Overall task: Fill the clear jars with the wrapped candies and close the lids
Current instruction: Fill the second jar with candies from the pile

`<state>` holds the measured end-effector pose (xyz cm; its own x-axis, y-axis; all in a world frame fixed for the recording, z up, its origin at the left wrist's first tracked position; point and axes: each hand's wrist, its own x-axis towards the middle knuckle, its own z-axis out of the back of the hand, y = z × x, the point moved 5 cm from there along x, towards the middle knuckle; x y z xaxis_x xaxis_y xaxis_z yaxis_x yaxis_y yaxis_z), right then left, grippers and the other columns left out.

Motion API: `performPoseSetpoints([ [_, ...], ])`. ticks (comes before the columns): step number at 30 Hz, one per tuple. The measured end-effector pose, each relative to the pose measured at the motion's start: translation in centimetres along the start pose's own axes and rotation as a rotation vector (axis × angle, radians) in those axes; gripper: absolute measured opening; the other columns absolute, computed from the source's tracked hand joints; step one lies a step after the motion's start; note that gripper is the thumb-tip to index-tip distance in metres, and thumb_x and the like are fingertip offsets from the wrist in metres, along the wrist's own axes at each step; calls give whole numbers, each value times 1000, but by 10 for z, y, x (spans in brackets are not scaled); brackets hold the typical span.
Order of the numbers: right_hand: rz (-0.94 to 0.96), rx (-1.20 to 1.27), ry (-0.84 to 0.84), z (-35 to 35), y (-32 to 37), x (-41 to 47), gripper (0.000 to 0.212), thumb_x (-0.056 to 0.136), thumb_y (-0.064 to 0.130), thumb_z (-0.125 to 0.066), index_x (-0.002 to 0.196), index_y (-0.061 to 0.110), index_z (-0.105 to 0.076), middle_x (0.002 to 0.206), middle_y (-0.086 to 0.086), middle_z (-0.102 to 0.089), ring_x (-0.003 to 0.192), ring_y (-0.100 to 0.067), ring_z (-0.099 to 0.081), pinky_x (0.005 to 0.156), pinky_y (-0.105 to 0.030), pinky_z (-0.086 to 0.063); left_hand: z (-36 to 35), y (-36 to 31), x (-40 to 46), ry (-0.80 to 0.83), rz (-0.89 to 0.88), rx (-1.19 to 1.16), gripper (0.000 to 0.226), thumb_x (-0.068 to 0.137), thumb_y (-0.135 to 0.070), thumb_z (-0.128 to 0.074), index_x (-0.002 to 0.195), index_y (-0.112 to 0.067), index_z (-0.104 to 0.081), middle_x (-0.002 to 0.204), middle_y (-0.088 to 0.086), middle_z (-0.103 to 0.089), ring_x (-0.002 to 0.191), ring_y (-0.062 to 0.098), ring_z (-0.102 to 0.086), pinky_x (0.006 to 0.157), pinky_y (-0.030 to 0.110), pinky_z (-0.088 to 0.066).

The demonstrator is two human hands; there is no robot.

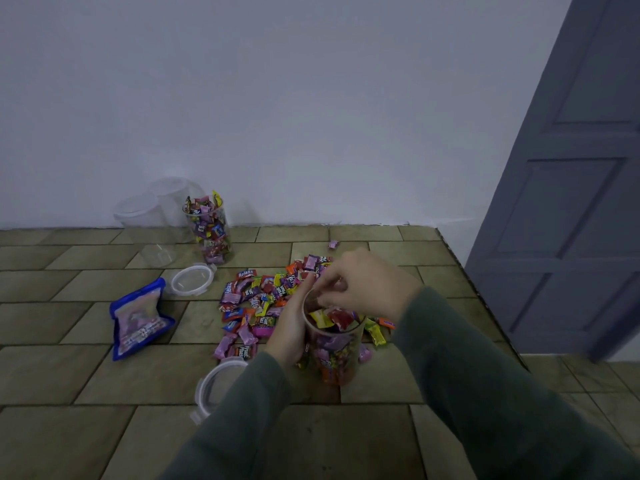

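Jar (334, 351) stands upright, left hand (289, 327) curled round its side; right hand (367, 285), fingertips bunched, hovers directly over its mouth.

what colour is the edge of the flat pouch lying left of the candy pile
Blue. The pouch has a blue border around a pale pinkish printed middle, seen in the head view.

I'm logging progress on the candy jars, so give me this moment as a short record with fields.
surface: tiled floor
jar in hand: near jar, almost full, no lid
left hand: grips the near jar's side
right hand: over the jar mouth, fingers curled; candy between them not discernible
loose candies: pile behind the jar
far jar: filled, no lid
empty jars: two, by the wall
lids: two on the floor
blue bag: left of the pile
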<state>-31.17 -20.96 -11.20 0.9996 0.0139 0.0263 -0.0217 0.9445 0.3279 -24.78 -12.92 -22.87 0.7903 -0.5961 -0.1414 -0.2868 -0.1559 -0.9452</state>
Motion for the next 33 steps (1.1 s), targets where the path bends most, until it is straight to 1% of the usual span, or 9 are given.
performPoseSetpoints([
  [3, -45, 203, -161, 17, -25, 12, 20, 92, 31, -62, 109, 25, -71, 95, 10, -66, 77, 5, -56, 69, -11, -44, 4, -3, 10, 81, 5, 137, 50, 102, -44, -33, 101, -13, -71, 104, 11, -73, 101, 24, -69, 91, 36, -51],
  [6, -136, 192, -233, 17, -65, 36, 18, 95, 24, -58, 109, 21, -69, 94, 8, -63, 75, 3, -52, 66, -13, -40, 10, -16, 30, 74, -44, 333, 38, 101, -37, -43, 96, -10, -70, 94, 8, -73, 85, 16, -70, 75, 22, -55],
  [8, -226, 147, -204, 4, -94, 52, 19, 96, 21, -56, 110, 18, -68, 99, 5, -64, 77, -2, -52, 70, -16, -41, 15, -25, 48, 14, -93, 488, 27, 99, -32, -50, 91, -16, -70, 92, 5, -71, 80, 11, -66, 68, 19, -51],
  [12, -391, 92, -105, -34, -141, 75, 25, 95, 29, -56, 116, 17, -65, 115, 0, -67, 99, -13, -60, 89, -29, -51, 18, -26, 86, 24, -102, 708, 16, 98, -29, -54, 100, -18, -65, 98, -2, -64, 93, 13, -59, 70, 18, -43],
  [17, -584, 74, -16, -67, -171, 95, 64, 87, 52, -61, 139, 18, -47, 143, -10, -44, 129, -25, -44, 106, -36, -40, 24, -15, 139, 41, -101, 1262, 44, 94, -42, -54, 132, -20, -51, 139, 7, -42, 129, 28, -37, 104, 38, -34],
  [20, -675, 140, 28, -86, -187, 106, 86, 81, 57, -66, 148, 17, -31, 152, -13, -28, 138, -29, -33, 112, -42, -35, 22, -10, 161, 116, -79, 1472, 58, 96, -46, -48, 147, -22, -34, 157, 7, -22, 141, 32, -20, 114, 45, -25],
  [23, -684, 120, 68, -99, -200, 117, 78, 88, 46, -64, 151, 20, -26, 156, -13, -25, 140, -31, -31, 113, -41, -32, 19, 1, 182, 207, -36, 1587, 59, 98, -44, -44, 151, -29, -23, 161, 6, -11, 144, 34, -16, 114, 50, -23],
  [26, -671, 94, 48, -101, -206, 126, 67, 90, 36, -64, 148, 19, -34, 147, -12, -41, 132, -29, -42, 109, -38, -37, 18, 14, 201, 287, -22, 1625, 62, 98, -45, -45, 152, -30, -20, 158, 9, -21, 141, 35, -23, 114, 48, -25],
  [33, -645, 124, 45, -107, -203, 140, 41, 95, 13, -54, 135, 12, -45, 134, -16, -52, 122, -31, -50, 101, -35, -40, 13, 19, 211, 211, -118, 1561, 46, 96, -23, -52, 141, -20, -39, 134, 14, -45, 124, 35, -42, 100, 41, -38],
])
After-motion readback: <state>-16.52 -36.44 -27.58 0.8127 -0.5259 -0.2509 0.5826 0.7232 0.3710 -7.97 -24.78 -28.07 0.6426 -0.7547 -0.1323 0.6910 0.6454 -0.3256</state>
